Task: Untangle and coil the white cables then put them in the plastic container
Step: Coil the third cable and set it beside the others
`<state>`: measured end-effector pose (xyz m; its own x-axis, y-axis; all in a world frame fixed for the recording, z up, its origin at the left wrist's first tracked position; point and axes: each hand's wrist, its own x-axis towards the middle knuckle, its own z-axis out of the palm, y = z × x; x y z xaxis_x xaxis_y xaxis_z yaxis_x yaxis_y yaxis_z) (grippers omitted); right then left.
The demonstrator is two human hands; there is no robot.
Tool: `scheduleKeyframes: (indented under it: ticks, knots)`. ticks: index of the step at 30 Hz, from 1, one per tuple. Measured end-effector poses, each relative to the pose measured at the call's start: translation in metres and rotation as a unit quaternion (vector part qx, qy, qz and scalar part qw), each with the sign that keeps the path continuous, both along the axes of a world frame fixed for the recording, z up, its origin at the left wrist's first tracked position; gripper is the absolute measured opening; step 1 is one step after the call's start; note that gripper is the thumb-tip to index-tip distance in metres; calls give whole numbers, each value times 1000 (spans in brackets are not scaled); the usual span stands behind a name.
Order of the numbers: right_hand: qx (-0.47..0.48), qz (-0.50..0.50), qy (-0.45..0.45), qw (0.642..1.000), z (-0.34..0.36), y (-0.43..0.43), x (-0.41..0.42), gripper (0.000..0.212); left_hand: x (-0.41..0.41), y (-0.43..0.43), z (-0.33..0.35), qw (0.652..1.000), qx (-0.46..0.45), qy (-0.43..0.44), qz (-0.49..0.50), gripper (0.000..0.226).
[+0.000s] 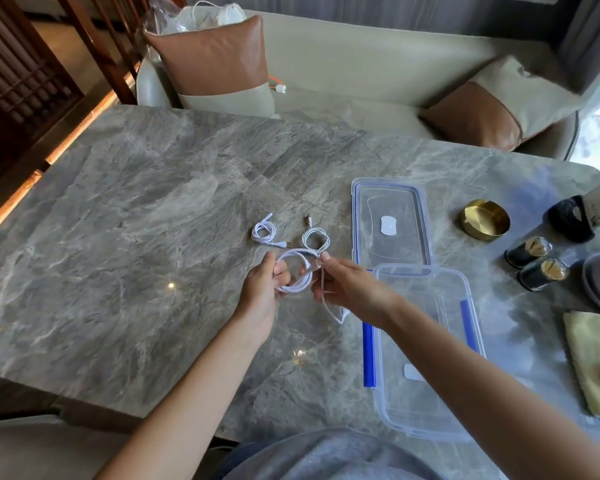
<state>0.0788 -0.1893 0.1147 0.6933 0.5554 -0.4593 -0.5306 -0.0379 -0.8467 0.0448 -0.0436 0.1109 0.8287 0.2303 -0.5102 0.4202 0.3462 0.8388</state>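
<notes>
The left hand pinches the cable loops above the table while the right hand grips the loose plug end; light, springy cord, likely best held where the turns cross.

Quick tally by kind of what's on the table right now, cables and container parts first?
White cables: 3, two coiled on the table, one in the hands
Plastic container: 1
Lid: 1
Gold dish: 1
Dark jars: 2
Yellow cloth: 1
Total: 9
</notes>
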Motion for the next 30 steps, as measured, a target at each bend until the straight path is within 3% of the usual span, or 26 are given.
scheduleKeyframes:
  ticks: [9,11,14,17,20,22,26,28,30]
  knots:
    - [198,-32,132,971,-9,21,-25,26,4,-25,-5,979,-9,36,201,48]
    - [185,-42,110,976,-9,22,-23,24,6,-28,-5,976,-18,30,217,46]
    - [88,-67,-15,994,-7,22,-18,24,6,-33,-3,975,-30,24,217,41]
    - [11,-67,-89,994,-4,16,-11,28,4,-29,0,990,-33,5,134,36]
    - [-17,-3,-103,995,2,2,-2,27,2,-4,4,996,-82,-15,-25,32]
    - [-33,70,-111,991,6,-6,4,27,3,17,11,979,-125,-7,-161,40]
    - [-50,226,-140,963,16,-10,13,26,5,41,32,914,-2,-21,-404,42]
    - [-58,261,-139,953,21,-8,17,27,8,43,37,900,41,-33,-433,37]
    - [-61,235,-148,959,24,-4,18,28,10,41,37,913,63,-55,-400,38]
